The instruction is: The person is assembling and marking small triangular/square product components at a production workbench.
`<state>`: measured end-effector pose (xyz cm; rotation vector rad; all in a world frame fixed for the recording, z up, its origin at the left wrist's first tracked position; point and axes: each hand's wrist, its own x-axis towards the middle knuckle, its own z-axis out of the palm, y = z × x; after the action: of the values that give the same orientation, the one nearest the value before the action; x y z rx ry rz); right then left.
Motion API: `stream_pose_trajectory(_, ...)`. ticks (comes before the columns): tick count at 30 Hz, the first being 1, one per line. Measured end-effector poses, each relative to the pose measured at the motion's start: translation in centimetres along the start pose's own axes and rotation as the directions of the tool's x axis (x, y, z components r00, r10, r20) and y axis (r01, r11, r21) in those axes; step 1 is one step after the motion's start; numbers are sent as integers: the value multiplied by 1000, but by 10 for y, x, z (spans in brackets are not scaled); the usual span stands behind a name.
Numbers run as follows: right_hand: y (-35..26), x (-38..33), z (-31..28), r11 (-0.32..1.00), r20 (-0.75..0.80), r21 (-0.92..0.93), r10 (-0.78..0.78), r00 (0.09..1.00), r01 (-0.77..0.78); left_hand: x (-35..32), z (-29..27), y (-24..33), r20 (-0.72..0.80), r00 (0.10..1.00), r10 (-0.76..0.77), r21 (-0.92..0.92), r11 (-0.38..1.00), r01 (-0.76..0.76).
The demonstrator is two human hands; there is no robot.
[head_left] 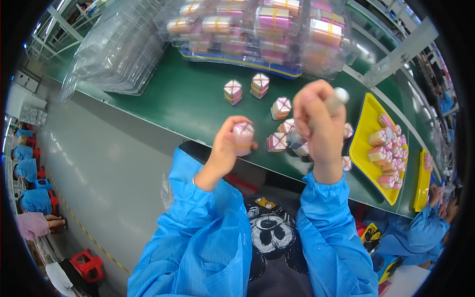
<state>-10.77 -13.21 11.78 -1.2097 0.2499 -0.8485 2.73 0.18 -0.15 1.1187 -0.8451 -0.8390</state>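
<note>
My left hand [220, 158] grips a six-sided pink and white bundle [243, 133] near the table's front edge, its top face turned up. In my right hand [321, 126], raised over the table, is a pale stick with a rounded white end [340, 96]; the fist hides the rest of it. Below and left of that fist stand several similar bundles [276, 142], some partly covered by the hand. Farther back are two more bundles, one on the left [233, 92] and one on the right [260, 85], with yellow bands round their sides.
Clear plastic trays [116, 54] are stacked at the back left of the green table [183, 106]. Filled trays of banded bundles [272, 29] rise at the back. To the right lies a yellow tray [363, 136] with more bundles; a person in a blue sleeve [425, 232] sits beyond.
</note>
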Motion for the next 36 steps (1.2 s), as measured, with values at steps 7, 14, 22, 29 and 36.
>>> stream_pose_trajectory(7,15,8,24,789,74,-608,160,984,-83,16,18,41,-140,968,-208,-202,963,178)
stream_pose_trajectory(14,-1,13,14,672,73,-723,300,951,-157,32,2,25,-205,944,258,243,948,-207)
stream_pose_trajectory(22,13,14,-15,513,267,-849,210,940,127,67,-44,3,-102,942,320,725,672,-150)
stream_pose_trajectory(29,20,8,-8,381,237,-906,103,966,182,47,-31,18,-62,983,171,650,754,-90)
stream_pose_trajectory(36,-6,13,29,940,58,-307,-137,989,148,-3,-7,14,15,953,301,812,553,-187)
